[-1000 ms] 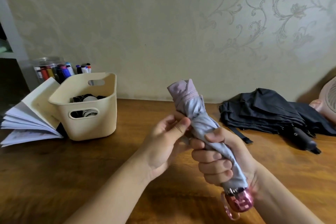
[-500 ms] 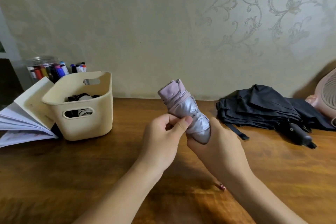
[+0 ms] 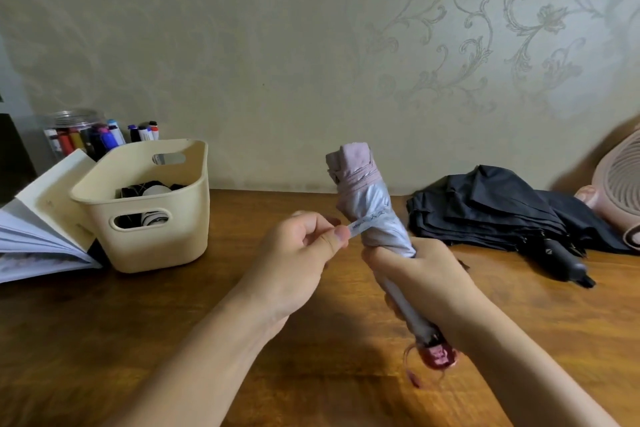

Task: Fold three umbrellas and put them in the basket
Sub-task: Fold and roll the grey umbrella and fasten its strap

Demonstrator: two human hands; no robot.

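A rolled lilac-and-silver umbrella [image 3: 367, 201] stands upright above the wooden table, its pink handle [image 3: 438, 355] pointing down toward me. My right hand [image 3: 429, 282] grips its lower part. My left hand [image 3: 301, 253] pinches the end of the umbrella's closing strap [image 3: 362, 226], pulled out to the left. A black umbrella [image 3: 491, 215] lies loosely bunched on the table at the right. The cream plastic basket [image 3: 156, 243] stands at the left with a dark folded umbrella [image 3: 149, 189] inside.
Beside the basket on the left lies an open book [image 3: 38, 229], with a jar of markers [image 3: 79, 135] behind it. A pink fan [image 3: 620, 187] stands at the far right edge. The wall runs close behind the table.
My right hand has turned the lilac umbrella upright, so its handle shows again below. My left hand has taken the strap's end and drawn it out to the left.
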